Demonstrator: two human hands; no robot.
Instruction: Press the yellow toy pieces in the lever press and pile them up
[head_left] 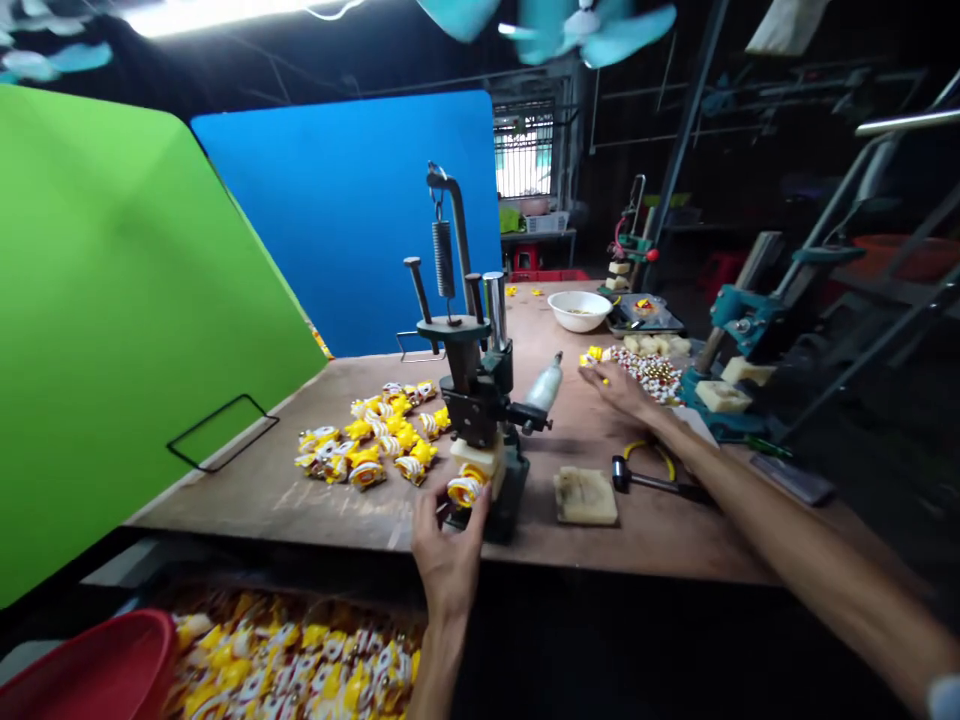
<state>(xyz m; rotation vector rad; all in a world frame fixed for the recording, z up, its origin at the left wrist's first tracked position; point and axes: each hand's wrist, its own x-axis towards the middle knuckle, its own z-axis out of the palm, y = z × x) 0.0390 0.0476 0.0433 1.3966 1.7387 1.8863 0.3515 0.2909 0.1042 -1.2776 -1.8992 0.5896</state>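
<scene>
My left hand (pixel 450 550) pinches a yellow-and-white plastic piece (pixel 466 486) between thumb and fingers, low at the front of the hand press (pixel 472 390), just under its pale block. My right hand (pixel 619 388) reaches out to the right, its fingers at a small yellow piece (pixel 592 355) beside a pile of small red, white and gold parts (pixel 652 375); whether it grips anything is too small to tell. Left of the press lies a group of yellow-and-white pieces (pixel 375 430) on the brown table (pixel 300 510).
Right of the press are a pale square block (pixel 586 496), a hammer (pixel 660 482) and a second press (pixel 742 330). A white bowl (pixel 579 310) stands farther back. Below the table edge, a red basin (pixel 97 665) sits by many yellow-and-white pieces (pixel 300 660).
</scene>
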